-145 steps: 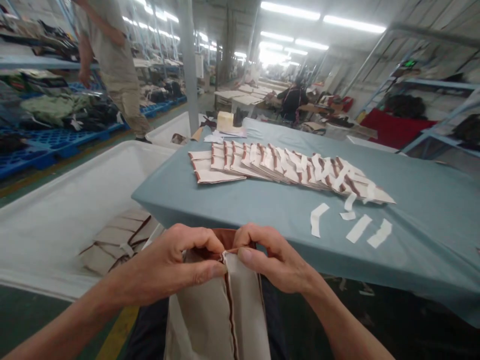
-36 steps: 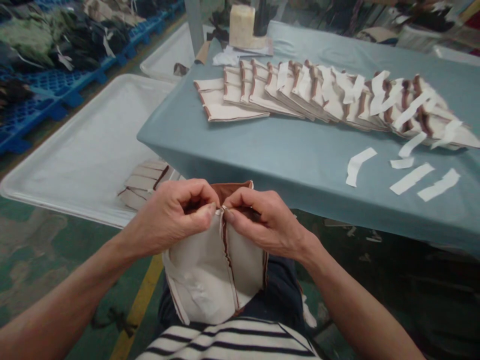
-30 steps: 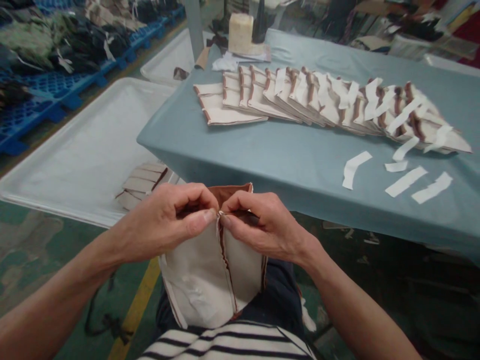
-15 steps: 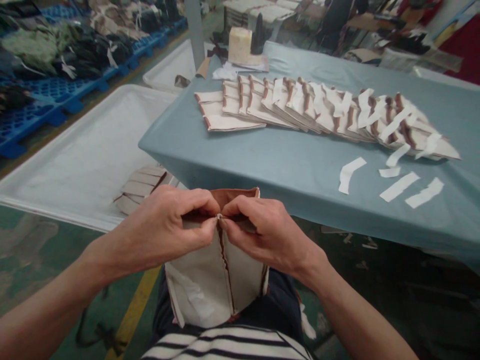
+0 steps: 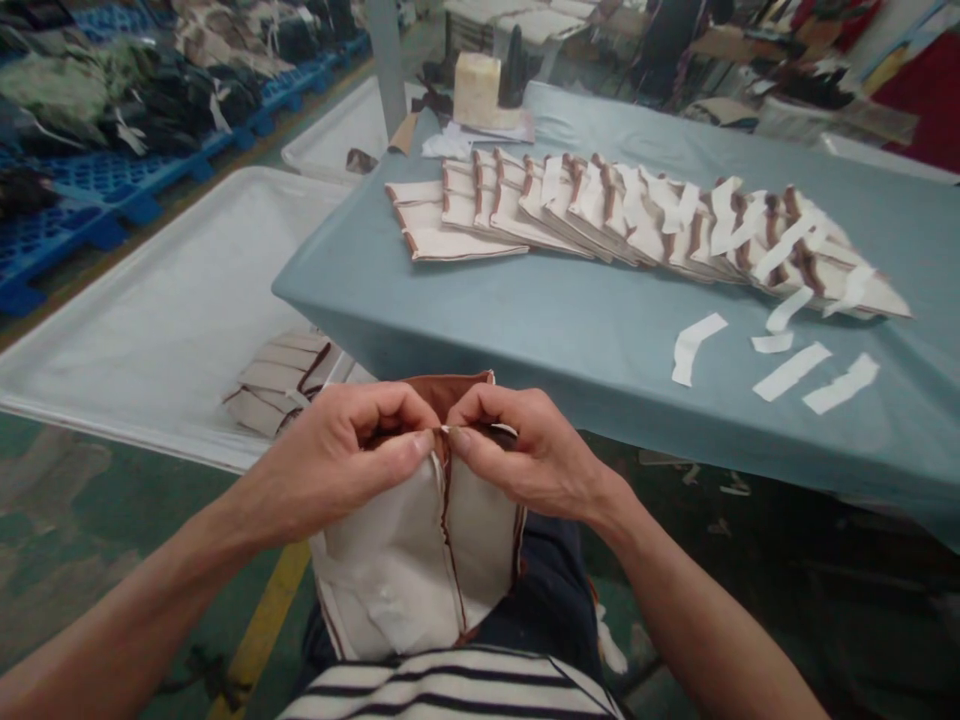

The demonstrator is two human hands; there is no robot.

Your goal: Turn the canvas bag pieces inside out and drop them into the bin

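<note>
- Both hands stay pinched on the cream fabric piece (image 5: 420, 540) in the lap, as half a second ago.
- The left hand (image 5: 337, 465) and right hand (image 5: 525, 455) grip its top edge, thumbs meeting at the brown seam.
- Only the view has shifted; the overlapped row of pieces (image 5: 637, 215) on the blue table (image 5: 525, 320) is unmoved.

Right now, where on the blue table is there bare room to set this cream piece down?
Bare blue table lies along the near edge, between the fanned row of cream pieces and the table's front, left of the loose white strips. The back left corner is crowded by a pale block. Both left hand and right hand pinch the cream piece.
</note>
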